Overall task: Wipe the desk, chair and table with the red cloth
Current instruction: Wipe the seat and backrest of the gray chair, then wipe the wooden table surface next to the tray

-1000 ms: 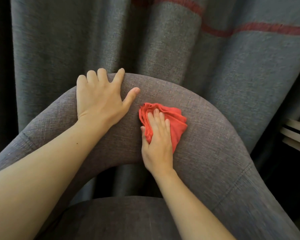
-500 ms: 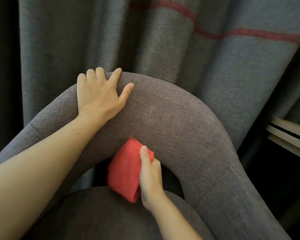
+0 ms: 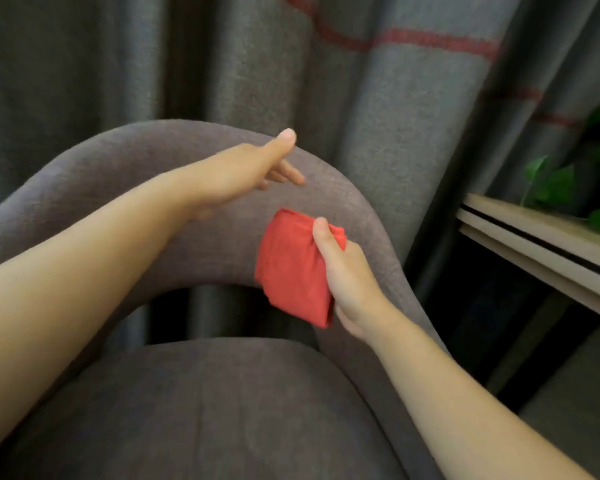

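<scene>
The left hand (image 3: pixel 243 168) has been lifted off the curved grey fabric chair back (image 3: pixel 125 168), fingers loose and apart. The soft, light folded red cloth (image 3: pixel 291 268) is pinched by the right hand (image 3: pixel 347 275) in front of the backrest; probably best gripped bunched at the fold.

Home living space, grey upholstered chair (image 3: pixel 194 410), heavy curtains (image 3: pixel 378 98) (red-striped), leafy houseplant (image 3: pixel 565 181)

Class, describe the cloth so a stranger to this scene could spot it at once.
Find the grey chair before the curtain. By its curved backrest, the right hand grips a folded cloth. It is the only bright red thing among greys.
</scene>
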The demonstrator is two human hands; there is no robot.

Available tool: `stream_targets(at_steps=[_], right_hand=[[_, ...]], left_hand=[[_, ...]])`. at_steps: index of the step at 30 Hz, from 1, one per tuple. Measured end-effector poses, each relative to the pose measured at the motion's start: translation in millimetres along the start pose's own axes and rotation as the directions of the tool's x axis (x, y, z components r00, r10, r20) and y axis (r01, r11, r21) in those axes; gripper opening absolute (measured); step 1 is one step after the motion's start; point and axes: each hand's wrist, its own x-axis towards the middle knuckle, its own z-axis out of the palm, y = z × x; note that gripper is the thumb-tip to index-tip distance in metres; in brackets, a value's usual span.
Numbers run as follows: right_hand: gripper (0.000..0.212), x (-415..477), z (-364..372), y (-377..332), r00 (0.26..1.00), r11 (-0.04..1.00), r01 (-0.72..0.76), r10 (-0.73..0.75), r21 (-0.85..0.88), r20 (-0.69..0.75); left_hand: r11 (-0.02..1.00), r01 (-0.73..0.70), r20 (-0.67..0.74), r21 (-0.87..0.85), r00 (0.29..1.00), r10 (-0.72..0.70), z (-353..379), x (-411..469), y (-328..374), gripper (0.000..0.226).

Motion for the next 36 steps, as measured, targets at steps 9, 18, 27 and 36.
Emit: stream_targets(at_steps=[9,18,27,36], right_hand=[[0.05,-35,-85,-41,0.993,0.979,0.062,-0.042,-0.193,0.109],[0.056,-65,-190,-174,0.983,0.99,-0.125,0.133,-0.07,0.124],[0.064,-132,-334,-370,0.97,0.931,-0.125,0.187,0.342,-0.153],[0.059,-227,-389,-470,0.805,0.862,-0.275,0.449,0.427,-0.388]], left_hand=[[0.97,-0.234,0.28,0.065,0.937,0.207,60,-41,27,0.041],[0.944,0.142,0.258,-0.297,0.964,-0.064,69,-23,172,0.026],[0.922,-0.367,0.341,-0.121,0.857,0.386,46,25,448,0.031],[0.479,-0.875,0.388,-0.073,0.418,0.822,61,11,590,0.005]])
